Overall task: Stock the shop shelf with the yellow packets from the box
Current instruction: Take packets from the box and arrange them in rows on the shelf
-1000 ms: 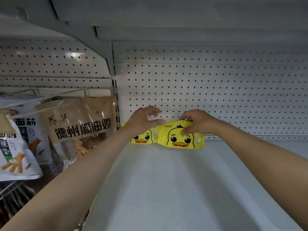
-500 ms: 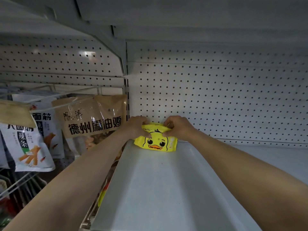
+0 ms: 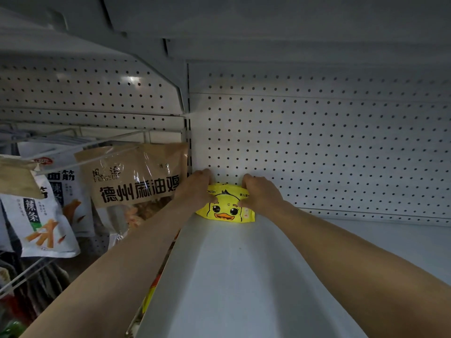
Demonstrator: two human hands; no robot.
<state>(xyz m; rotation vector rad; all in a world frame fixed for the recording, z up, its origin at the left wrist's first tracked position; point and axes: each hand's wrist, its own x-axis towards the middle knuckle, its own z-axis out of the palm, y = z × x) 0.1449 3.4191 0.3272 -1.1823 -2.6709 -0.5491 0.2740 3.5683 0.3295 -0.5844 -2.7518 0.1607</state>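
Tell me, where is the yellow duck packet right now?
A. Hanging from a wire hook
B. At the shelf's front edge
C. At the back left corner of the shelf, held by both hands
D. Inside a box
C: the yellow duck packet stands against the pegboard back wall in the shelf's left corner, gripped by the left hand and the right hand.

Brown bag (image 3: pixel 133 176): "FENGYUN", "德州麻油鸡"; yellow packet (image 3: pixel 225 206): "CKOK".

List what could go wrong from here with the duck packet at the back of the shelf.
1. The yellow packet stands upright against the pegboard back wall, held by the left hand and right hand; on release it may tip forward.
2. It sits at the left edge of the shelf, so a nudge could drop it into the gap beside the brown hanging bag.
3. How many packets stand behind it cannot be told; any hidden ones may shift.
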